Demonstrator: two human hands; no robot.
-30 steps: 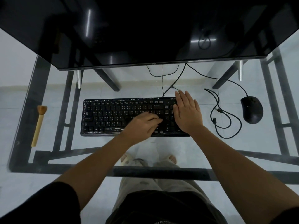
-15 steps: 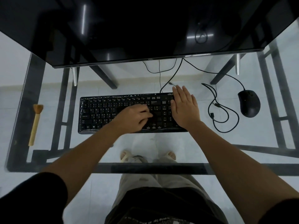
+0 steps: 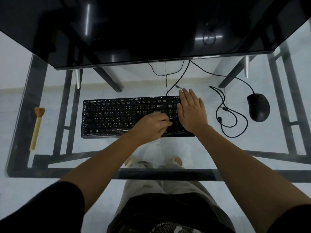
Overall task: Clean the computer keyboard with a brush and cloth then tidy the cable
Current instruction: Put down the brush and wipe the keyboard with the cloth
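A black keyboard (image 3: 109, 118) lies on the glass desk, its cable (image 3: 178, 81) running back under the monitor. My left hand (image 3: 149, 126) rests curled on the keys right of centre, fingers closed on what looks like a dark cloth (image 3: 140, 117), which is hard to make out against the keys. My right hand (image 3: 191, 111) lies flat, fingers together, on the keyboard's right end. A wooden-handled brush (image 3: 37, 126) lies alone at the desk's far left, bristles pointing away from me.
A large dark monitor (image 3: 151, 31) overhangs the back of the desk. Right of the keyboard lies a loose looped black cable (image 3: 235, 118), then a black mouse (image 3: 259, 107). The glass desk's front edge (image 3: 151, 174) is near my legs.
My left hand slid a little left across the keys, then back to the right towards my right hand. My right hand stayed flat on the keyboard's right end.
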